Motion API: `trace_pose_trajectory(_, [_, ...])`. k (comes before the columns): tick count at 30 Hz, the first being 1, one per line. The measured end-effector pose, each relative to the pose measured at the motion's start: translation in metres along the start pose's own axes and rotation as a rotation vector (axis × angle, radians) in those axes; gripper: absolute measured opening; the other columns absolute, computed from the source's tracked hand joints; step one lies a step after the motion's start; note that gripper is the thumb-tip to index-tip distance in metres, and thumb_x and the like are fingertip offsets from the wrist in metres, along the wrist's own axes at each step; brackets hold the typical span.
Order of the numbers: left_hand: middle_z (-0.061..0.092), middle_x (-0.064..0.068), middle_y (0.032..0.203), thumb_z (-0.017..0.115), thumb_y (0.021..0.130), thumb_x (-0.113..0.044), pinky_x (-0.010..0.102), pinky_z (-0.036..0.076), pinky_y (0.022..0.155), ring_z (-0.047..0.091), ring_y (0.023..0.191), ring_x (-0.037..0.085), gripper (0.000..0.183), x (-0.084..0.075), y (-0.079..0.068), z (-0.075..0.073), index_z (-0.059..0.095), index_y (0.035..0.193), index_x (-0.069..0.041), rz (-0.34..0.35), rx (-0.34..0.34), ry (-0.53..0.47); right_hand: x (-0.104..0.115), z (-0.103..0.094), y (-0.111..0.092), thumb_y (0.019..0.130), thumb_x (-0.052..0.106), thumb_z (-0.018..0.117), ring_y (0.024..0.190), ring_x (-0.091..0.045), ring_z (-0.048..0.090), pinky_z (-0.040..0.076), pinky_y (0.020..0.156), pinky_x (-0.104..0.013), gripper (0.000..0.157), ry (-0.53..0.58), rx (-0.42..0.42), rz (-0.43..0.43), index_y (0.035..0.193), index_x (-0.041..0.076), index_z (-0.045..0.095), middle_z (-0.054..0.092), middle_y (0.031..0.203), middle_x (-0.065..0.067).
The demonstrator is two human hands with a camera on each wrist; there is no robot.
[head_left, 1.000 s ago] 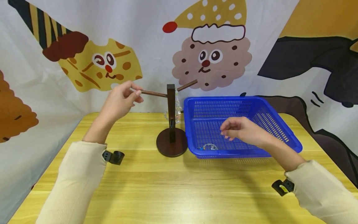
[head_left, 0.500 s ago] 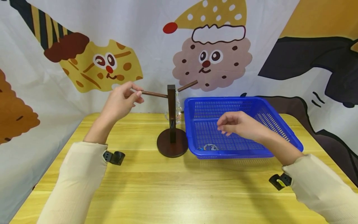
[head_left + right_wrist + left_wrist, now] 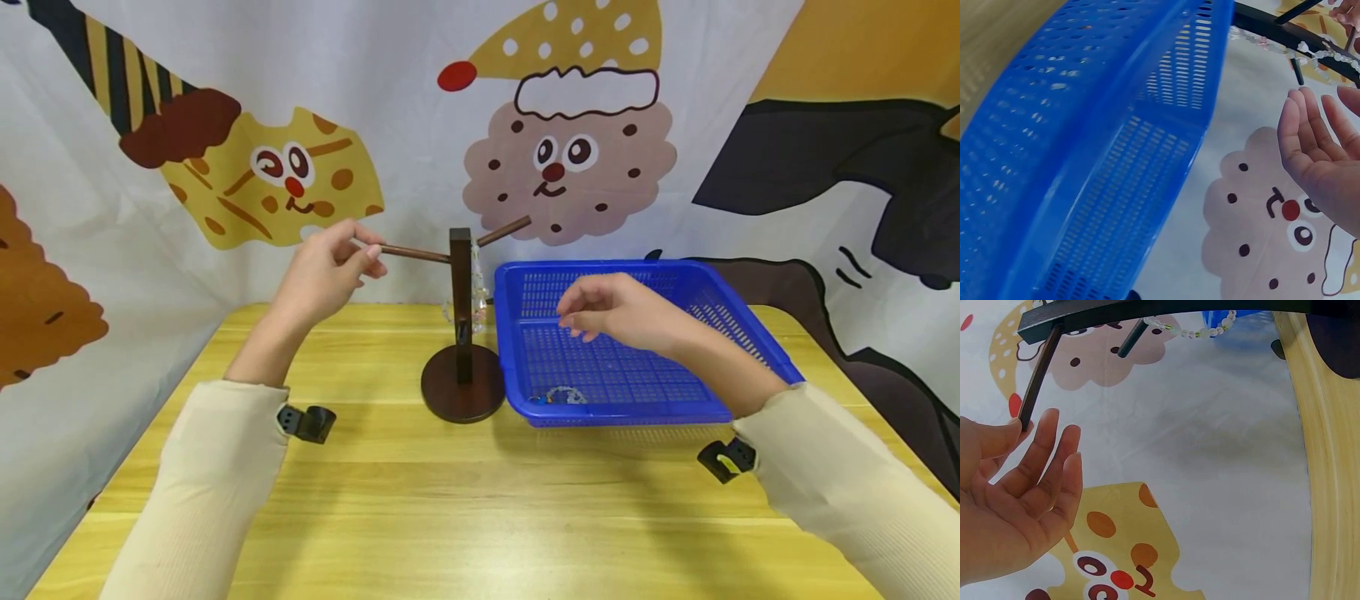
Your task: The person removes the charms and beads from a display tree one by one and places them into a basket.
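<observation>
My left hand [image 3: 322, 271] pinches the outer end of a thin brown peg [image 3: 416, 252] on the left side of a dark wooden jewelry stand [image 3: 461, 304]. In the left wrist view, thumb and index finger meet at the peg's tip while the other fingers spread loosely. Strings of clear beads, like bracelets [image 3: 478, 292], hang from the stand's right peg [image 3: 504, 230], partly behind the post. My right hand [image 3: 622, 312] hovers over the blue basket with fingers loosely bent. Nothing shows in it in the right wrist view, where several fingers [image 3: 1310, 128] point toward the stand.
The blue plastic basket [image 3: 637, 412] stands right beside the stand's round base [image 3: 462, 400]. Near its front left corner lies a clear beaded bracelet [image 3: 564, 393] with a small blue piece. A printed cloth [image 3: 420, 150] hangs behind the wooden table [image 3: 450, 517].
My right hand has moved left and up over the basket, closer to the stand. My left hand keeps its pinch on the peg and has barely moved.
</observation>
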State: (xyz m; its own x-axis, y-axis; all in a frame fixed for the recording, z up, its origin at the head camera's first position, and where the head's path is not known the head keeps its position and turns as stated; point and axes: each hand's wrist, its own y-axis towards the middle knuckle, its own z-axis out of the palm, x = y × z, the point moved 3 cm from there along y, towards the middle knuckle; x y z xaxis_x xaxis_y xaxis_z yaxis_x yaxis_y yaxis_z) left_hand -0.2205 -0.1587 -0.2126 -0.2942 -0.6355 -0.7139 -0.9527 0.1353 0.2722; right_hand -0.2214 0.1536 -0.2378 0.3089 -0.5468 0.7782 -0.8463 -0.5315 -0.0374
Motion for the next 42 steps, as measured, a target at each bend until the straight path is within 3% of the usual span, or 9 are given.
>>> trace_pose_trajectory(18, [0.065,0.017,0.089,0.045,0.097,-0.021,0.036,0.047,0.073,0.06,0.083,0.024,0.024,0.001,0.0,0.002,0.056,0.108,-0.002,-0.006,0.002,-0.007,0.033,-0.002,0.027,0.092,0.007,0.053,0.08,-0.022,0.06,0.051,0.071,-0.031,0.016,-0.036,-0.025,-0.038,0.105,-0.002,0.058,0.063,0.093,-0.013])
trace_pose_trajectory(24, [0.065,0.018,0.09,0.045,0.097,-0.022,0.037,0.047,0.074,0.06,0.084,0.025,0.025,0.002,-0.001,0.002,0.055,0.109,-0.003,-0.013,0.006,-0.012,0.039,-0.004,0.034,0.092,0.007,0.053,0.079,-0.024,0.059,0.05,0.069,-0.031,0.016,-0.004,-0.081,-0.042,0.104,-0.002,0.058,0.064,0.091,-0.012])
trace_pose_trajectory(32, [0.065,0.016,0.089,0.045,0.097,-0.021,0.036,0.047,0.072,0.06,0.083,0.024,0.024,0.003,0.0,0.003,0.056,0.107,-0.002,-0.005,-0.003,-0.011,0.046,-0.011,0.039,0.094,0.007,0.049,0.082,-0.027,0.06,0.05,0.07,-0.031,0.024,0.009,-0.138,-0.042,0.117,0.0,0.052,0.064,0.096,-0.015])
trace_pose_trajectory(42, [0.065,0.017,0.089,0.045,0.097,-0.021,0.036,0.047,0.072,0.06,0.082,0.024,0.024,0.002,0.0,0.003,0.056,0.107,-0.002,0.003,-0.013,-0.009,0.052,-0.016,0.044,0.095,0.019,0.049,0.085,-0.026,0.06,0.05,0.074,-0.035,0.03,0.012,-0.174,-0.056,0.121,0.005,0.048,0.062,0.096,-0.014])
